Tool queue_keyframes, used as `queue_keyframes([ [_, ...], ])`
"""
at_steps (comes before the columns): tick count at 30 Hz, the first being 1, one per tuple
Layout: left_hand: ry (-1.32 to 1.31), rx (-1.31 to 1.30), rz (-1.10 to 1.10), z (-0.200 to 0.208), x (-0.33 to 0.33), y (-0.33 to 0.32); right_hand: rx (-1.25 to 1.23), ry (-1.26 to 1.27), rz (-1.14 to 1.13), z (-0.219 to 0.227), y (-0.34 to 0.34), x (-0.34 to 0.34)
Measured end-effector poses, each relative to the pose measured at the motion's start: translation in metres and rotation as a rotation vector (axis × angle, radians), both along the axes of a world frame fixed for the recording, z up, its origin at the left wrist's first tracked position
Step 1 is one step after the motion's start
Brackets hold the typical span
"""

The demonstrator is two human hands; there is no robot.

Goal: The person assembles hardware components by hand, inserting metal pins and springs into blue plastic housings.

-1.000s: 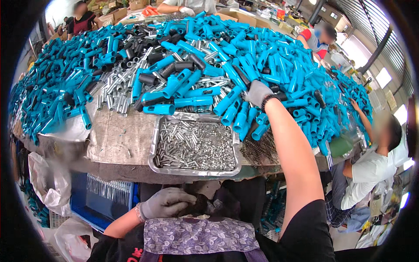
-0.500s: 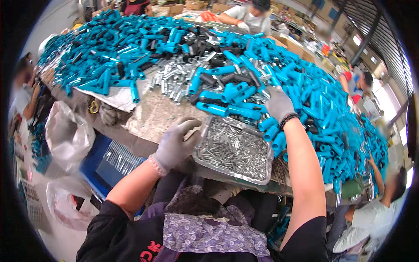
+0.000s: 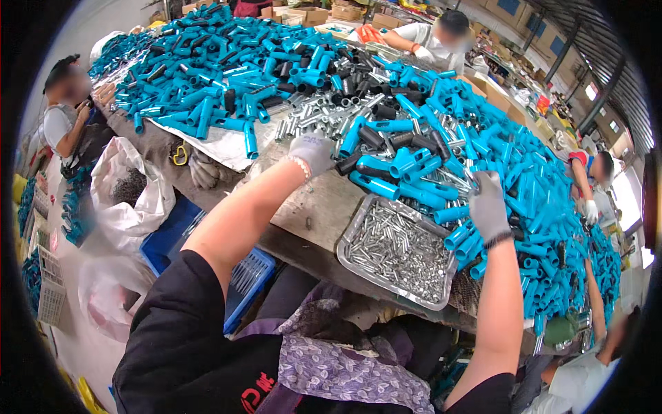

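Observation:
My left hand (image 3: pixel 314 153), in a grey glove, reaches to the near edge of a heap of short silver metal tubes (image 3: pixel 321 114). Its fingertips are hidden among the tubes, so I cannot tell whether they grip one. At the right, my gloved right hand (image 3: pixel 488 207) is over the pile of blue tubular pieces (image 3: pixel 531 200), its fingers curled together near some silver parts. What they hold, if anything, is too small to make out. Between my hands, at the table's front edge, lies a clear plastic tray (image 3: pixel 348 259) full of small silver pins.
Another blue heap (image 3: pixel 207 65) spreads over the table's far left, and black sleeves (image 3: pixel 372 138) lie mid-table. A blue crate (image 3: pixel 252 283) and a white sack (image 3: pixel 148 183) stand left below the table. Co-workers (image 3: pixel 427 41) sit around it.
My left hand has gone from beside the tray forward to the silver tubes. My right hand has drawn a little nearer over the blue pieces. The whole view has shifted slightly.

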State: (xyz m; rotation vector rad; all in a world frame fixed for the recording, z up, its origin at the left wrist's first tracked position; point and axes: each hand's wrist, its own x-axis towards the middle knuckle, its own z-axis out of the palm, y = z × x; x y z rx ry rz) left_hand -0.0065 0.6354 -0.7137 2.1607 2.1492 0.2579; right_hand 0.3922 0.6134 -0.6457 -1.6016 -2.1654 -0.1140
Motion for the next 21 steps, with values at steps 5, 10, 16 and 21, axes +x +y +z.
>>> queue_keyframes([
  [5, 0.167, -0.165, -0.040, 0.016, 0.003, -0.002, -0.090, 0.304, 0.088, 0.014, -0.158, -0.046],
  [10, -0.478, 0.355, -0.069, 0.034, 0.006, -0.080, -0.273, 0.501, 0.164, -0.030, -0.251, -0.037],
  [16, -1.549, -0.239, -0.300, 0.006, 0.072, -0.277, -0.150, 0.558, 0.269, -0.046, -0.311, -0.041],
  [21, -1.872, -0.650, 0.008, -0.071, 0.086, -0.321, -0.299, 0.251, 0.381, -0.067, -0.314, -0.045],
])
